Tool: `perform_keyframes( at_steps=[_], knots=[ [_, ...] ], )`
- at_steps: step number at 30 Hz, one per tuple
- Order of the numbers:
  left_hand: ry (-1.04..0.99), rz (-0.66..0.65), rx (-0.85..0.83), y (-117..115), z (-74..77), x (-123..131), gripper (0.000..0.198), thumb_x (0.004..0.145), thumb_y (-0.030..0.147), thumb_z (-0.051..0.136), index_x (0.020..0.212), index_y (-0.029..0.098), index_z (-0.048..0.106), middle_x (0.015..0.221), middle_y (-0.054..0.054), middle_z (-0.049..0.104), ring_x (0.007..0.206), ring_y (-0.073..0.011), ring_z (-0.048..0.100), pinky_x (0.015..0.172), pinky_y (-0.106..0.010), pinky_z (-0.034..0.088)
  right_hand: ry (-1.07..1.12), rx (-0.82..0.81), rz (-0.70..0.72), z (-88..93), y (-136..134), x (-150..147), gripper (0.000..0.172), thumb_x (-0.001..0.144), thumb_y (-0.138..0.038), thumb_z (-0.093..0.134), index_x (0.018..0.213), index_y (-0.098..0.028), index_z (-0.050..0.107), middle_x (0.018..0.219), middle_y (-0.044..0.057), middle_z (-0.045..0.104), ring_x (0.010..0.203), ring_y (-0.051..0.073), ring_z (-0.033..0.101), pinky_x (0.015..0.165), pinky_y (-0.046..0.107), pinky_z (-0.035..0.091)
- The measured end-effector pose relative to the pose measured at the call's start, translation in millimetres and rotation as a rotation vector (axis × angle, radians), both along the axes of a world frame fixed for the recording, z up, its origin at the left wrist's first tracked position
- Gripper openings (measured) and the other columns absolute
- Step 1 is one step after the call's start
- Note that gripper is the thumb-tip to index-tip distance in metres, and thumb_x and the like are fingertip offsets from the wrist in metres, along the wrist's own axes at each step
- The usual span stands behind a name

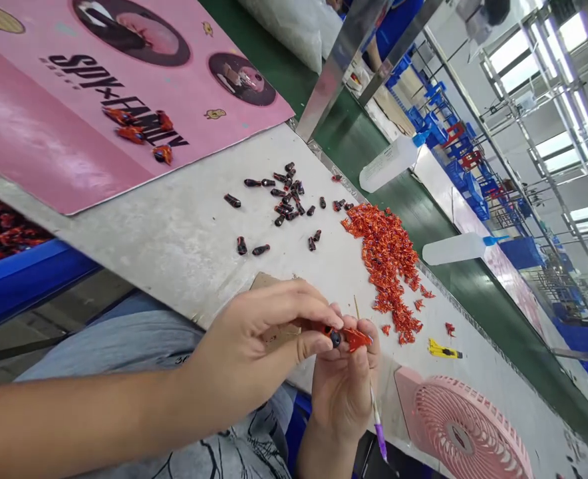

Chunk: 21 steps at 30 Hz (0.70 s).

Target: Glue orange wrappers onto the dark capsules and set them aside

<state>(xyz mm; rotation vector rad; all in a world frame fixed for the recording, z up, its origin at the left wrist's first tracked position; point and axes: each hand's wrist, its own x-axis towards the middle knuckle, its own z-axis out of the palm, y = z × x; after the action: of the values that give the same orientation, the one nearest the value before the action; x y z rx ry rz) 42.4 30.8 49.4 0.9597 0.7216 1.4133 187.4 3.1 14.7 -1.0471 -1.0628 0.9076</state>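
Observation:
My left hand (264, 339) is closed in a pinch on a small dark-and-red piece (330, 334) just above the table edge. My right hand (346, 386) sits right beside it, fingers closed on a small orange-red piece (358, 339) and a thin stick with a purple handle (378, 436). The two pieces touch between my fingertips. Beyond my hands lies a pile of orange-red pieces (386, 259). Several small dark pieces (287, 199) are scattered further left on the grey table (174, 239).
A pink printed board (49, 133) with a few orange pieces leans at the upper left. A pink fan (468, 426) and a yellow knife (443, 350) lie at the right. Two white squeeze bottles (388, 163) (456, 249) rest on a green belt (473, 286). A blue bin (19, 273) stands at the left.

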Motion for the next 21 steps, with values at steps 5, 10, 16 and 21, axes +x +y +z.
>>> perform_keyframes(
  at_steps=[5, 10, 16, 21],
  knots=[
    [0.129, 0.031, 0.115, 6.0, -6.9, 1.5, 0.021, 0.08, 0.003, 0.073, 0.085, 0.022, 0.082, 0.084, -0.004, 0.081, 0.08, -0.0166, 0.076, 0.071, -0.02, 0.062, -0.145, 0.04, -0.095, 4.6, -3.3, -5.2, 0.021, 0.095, -0.047, 0.067, 0.105, -0.028, 0.071, 0.089, 0.006, 0.08, 0.088, 0.023, 0.08, 0.081, 0.041, 0.067],
    [0.207, 0.081, 0.165, 9.2, -8.9, -0.9, 0.017, 0.082, 0.007, 0.073, 0.085, 0.022, 0.082, 0.082, -0.004, 0.081, 0.076, -0.0166, 0.076, 0.071, -0.021, 0.062, -0.208, 0.113, -0.109, 8.9, 2.8, -9.4, 0.012, 0.094, -0.035, 0.071, 0.103, -0.028, 0.072, 0.093, 0.004, 0.08, 0.088, 0.02, 0.08, 0.08, 0.036, 0.068],
    [0.216, 0.104, 0.147, 8.7, -8.9, -4.7, 0.016, 0.082, 0.008, 0.073, 0.083, 0.021, 0.082, 0.081, -0.004, 0.081, 0.073, -0.0155, 0.076, 0.069, -0.019, 0.061, -0.37, 0.148, -0.093, 12.7, 3.7, -11.6, 0.008, 0.097, -0.025, 0.068, 0.103, -0.026, 0.073, 0.096, 0.006, 0.08, 0.092, 0.021, 0.079, 0.08, 0.037, 0.067],
    [0.128, 0.063, -0.052, 9.6, -5.3, -2.1, 0.011, 0.079, 0.012, 0.074, 0.08, 0.019, 0.081, 0.077, -0.003, 0.08, 0.071, -0.0143, 0.074, 0.065, -0.017, 0.059, -0.532, 0.205, -0.059, 11.5, 1.4, -7.3, 0.021, 0.096, -0.024, 0.069, 0.117, -0.026, 0.073, 0.108, 0.009, 0.078, 0.103, 0.023, 0.076, 0.085, 0.041, 0.066]
  ],
)
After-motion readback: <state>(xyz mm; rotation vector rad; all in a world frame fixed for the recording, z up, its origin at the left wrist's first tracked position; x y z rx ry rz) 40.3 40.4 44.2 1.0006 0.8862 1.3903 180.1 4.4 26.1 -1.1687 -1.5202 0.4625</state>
